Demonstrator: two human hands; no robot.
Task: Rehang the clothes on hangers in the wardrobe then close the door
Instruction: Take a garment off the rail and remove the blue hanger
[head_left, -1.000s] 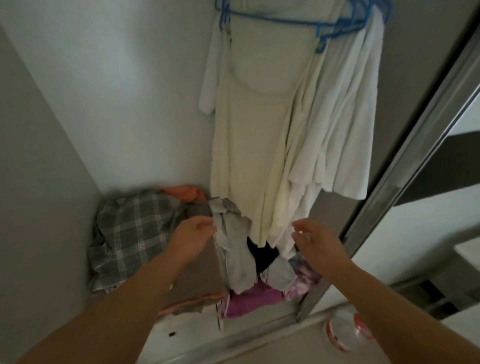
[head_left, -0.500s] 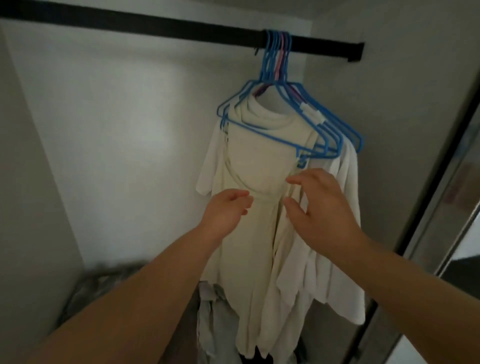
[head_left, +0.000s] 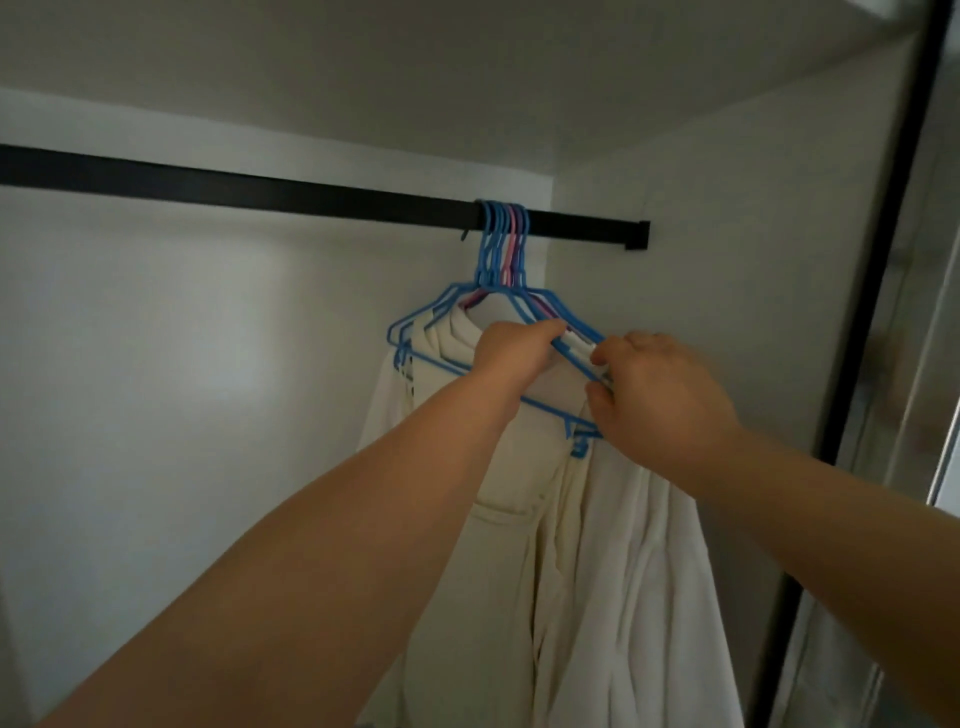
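Both hands are working the bunched blue wire hangers (head_left: 498, 322) on the black wardrobe rail (head_left: 260, 189): the left hand (head_left: 514, 353) is curling its fingers over one, the right hand (head_left: 660, 395) is pinching the hanger's right shoulder, cream garments (head_left: 571, 545) are already hanging, and the door is waiting open.

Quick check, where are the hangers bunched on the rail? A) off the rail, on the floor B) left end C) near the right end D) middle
C: the hangers hook in one cluster over the black rail close to its right end, with both hands on them.

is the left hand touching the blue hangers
Touching. The head view shows the left hand with its fingers curled over the wire of the blue hangers bunched on the rail.
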